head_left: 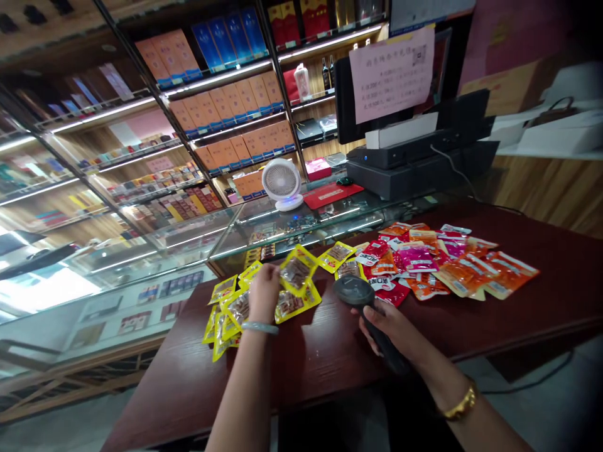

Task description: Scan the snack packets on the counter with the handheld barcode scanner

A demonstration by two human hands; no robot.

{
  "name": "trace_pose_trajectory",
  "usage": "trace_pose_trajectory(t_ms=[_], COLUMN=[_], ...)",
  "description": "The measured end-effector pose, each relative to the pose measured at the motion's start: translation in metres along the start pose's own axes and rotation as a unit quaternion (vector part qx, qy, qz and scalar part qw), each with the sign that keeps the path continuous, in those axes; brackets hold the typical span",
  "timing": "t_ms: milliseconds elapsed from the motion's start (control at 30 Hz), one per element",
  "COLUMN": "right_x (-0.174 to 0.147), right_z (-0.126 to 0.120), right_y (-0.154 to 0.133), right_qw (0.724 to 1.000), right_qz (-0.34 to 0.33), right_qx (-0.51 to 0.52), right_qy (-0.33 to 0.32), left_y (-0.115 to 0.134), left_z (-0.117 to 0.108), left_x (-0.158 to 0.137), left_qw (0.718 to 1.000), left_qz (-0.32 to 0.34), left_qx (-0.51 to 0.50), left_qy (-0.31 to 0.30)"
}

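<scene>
My left hand (pixel 264 290) pinches the edge of a yellow-edged snack packet (pixel 298 270) with a clear middle and brown contents, raised a little above the others. More yellow packets (pixel 225 329) lie in a loose pile to the left of and beneath that hand. In my right hand (pixel 393 329) is a dark handheld barcode scanner (pixel 354 290), gripped by its handle, its head tilted toward the packets. Behind the scanner spreads a heap of red, orange and pink snack packets (pixel 414 257).
The packets lie on a dark red-brown table (pixel 325 355). Beyond it stand a glass counter (pixel 264 220), a small white fan (pixel 281 182) and a register with a screen (pixel 346 100) bearing a pink paper notice (pixel 393 75). Shelves of boxes (pixel 230 97) line the back wall.
</scene>
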State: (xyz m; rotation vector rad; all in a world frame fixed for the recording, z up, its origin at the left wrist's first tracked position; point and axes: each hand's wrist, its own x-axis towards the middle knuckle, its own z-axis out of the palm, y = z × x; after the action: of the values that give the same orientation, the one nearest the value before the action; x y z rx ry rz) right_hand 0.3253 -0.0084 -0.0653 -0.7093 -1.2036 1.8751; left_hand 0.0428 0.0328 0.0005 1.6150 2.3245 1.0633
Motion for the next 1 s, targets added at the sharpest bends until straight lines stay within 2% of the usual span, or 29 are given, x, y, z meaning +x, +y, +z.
trace_pose_trajectory(t_ms=[100,167,233,300,367,467,600,733,867,1000], right_x=[0.001,0.003,0.004,0.005,0.005,0.006,0.007,0.006,0.003,-0.002], right_z=[-0.007,-0.012,-0.015,-0.017,-0.018,-0.019,-0.018,-0.016,-0.015,-0.011], right_y=[0.000,0.001,0.003,0.006,0.009,0.012,0.010,0.009,0.010,0.006], right_qw=[1.000,0.999,0.999,0.997,0.997,0.995,0.993,0.993,0.990,0.986], right_qz=[0.001,0.002,0.011,0.022,0.026,0.033,0.029,0.022,0.001,-0.037], right_qx=[0.018,0.031,0.047,0.062,0.071,0.089,0.110,0.109,0.124,0.131], right_qy=[0.010,0.020,0.025,0.028,0.031,0.026,0.027,0.046,0.069,0.091], left_y=[-0.003,0.004,0.017,0.033,0.046,0.058,0.063,0.060,0.047,0.030], left_z=[-0.029,-0.024,0.000,0.034,0.069,0.110,0.135,0.129,0.097,0.064], left_x=[0.014,0.023,0.030,0.038,0.045,0.055,0.065,0.066,0.046,0.007], left_qw=[0.978,0.972,0.982,0.987,0.982,0.967,0.953,0.965,0.980,0.985], left_qz=[0.016,0.047,0.091,0.122,0.131,0.113,0.064,0.061,0.074,0.103], left_qx=[0.148,0.165,0.129,0.103,0.121,0.196,0.248,0.194,0.117,0.077], left_qy=[0.144,0.162,0.105,0.015,-0.059,-0.115,-0.160,-0.168,-0.142,-0.116])
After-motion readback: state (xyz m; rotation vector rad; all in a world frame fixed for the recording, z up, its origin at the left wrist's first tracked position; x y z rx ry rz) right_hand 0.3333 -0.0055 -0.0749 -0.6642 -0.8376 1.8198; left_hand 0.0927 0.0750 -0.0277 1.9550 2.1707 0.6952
